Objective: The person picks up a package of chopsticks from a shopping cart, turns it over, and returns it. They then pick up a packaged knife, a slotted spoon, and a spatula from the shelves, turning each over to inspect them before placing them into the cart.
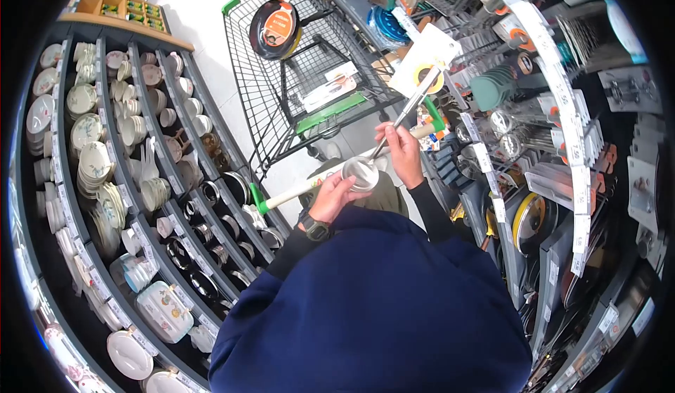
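still browsing lol | cupping ladle (362, 174) bowl in left hand (330, 196), pinching its handle with right hand (404, 150), just above centre | not in cart (245, 76) yet | frying pan (274, 27) already loaded, 11 o'clock

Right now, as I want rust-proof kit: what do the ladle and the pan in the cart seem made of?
Ladle: likely stainless steel, polished; bright silvery glare on its bowl. Pan: probably coated metal, matte black inside, partly under an orange label.
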Available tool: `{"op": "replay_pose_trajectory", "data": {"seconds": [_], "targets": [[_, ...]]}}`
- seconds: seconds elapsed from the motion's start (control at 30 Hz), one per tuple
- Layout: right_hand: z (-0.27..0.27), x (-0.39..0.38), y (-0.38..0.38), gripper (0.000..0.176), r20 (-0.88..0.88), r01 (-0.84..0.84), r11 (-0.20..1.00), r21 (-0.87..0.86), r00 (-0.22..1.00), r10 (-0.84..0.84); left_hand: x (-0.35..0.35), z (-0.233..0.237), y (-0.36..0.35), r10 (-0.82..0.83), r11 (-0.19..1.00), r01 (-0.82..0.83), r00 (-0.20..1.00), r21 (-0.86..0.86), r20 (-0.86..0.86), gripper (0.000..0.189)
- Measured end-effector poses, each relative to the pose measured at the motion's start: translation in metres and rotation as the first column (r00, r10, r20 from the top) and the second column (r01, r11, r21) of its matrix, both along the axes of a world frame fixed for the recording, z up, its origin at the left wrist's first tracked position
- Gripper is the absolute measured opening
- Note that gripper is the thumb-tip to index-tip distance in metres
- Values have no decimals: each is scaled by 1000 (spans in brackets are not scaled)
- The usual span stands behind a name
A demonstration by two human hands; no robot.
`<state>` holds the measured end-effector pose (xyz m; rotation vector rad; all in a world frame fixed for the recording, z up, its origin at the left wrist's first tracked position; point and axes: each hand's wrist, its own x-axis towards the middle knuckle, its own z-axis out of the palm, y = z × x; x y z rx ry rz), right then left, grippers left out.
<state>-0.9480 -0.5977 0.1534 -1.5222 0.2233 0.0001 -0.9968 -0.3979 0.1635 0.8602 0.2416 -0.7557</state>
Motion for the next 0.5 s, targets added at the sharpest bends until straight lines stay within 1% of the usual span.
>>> {"op": "replay_pose_trajectory", "data": {"seconds": [0.07, 0.1, 0.13, 0.2, 0.23, 0.27, 0.3, 0.33, 0.4, 0.43, 0.47, 0.5], "targets": [[-4, 16, 10, 29, 146, -29, 987, -160, 988, 53, 17, 7, 28, 39, 999, -39, 999, 15, -28, 39], [-6, 24, 13, 29, 138, -38, 987, -158, 989, 61, 26, 9, 47, 49, 996, -48, 999, 77, -9, 39], [-10, 31, 12, 26, 161, -33, 950, -310, 983, 87, 34, 10, 66, 56, 989, -57, 998, 136, 11, 38], [-19, 44, 5, 21, 197, -3, 807, -591, 969, 148, 57, 16, 105, 38, 937, -67, 995, 342, 89, 37], [-29, 49, -2, 21, 191, -8, 803, -596, 970, 151, 71, 28, 120, 25, 883, -88, 990, 462, 141, 35], [-42, 50, -11, 18, 191, 31, 718, -695, 971, 143, 83, 13, 144, -60, 806, -68, 979, 588, 195, 34], [-50, 51, -17, 16, 188, 66, 619, -782, 973, 134, 98, 4, 163, -102, 737, -79, 968, 671, 227, 30], [-53, 52, -20, 16, 175, 57, 611, -790, 975, 135, 113, -4, 173, -147, 661, -94, 957, 744, 251, 25], [-58, 54, -23, 13, 15, -28, 483, -875, 996, 84, 146, -25, 180, -54, 744, -131, 966, 656, 255, 24], [-67, 57, -21, 12, -61, -55, 450, -891, 998, -1, 161, -59, 190, -65, 772, -107, 967, 627, 245, 25], [-68, 63, -19, 12, -75, -65, 445, -893, 997, -5, 178, -89, 194, -89, 793, -51, 976, 607, 198, 27], [-65, 74, -17, 12, -195, -149, 357, -922, 976, -98, 197, -110, 195, -105, 821, 54, 993, 569, 58, 28]]}}
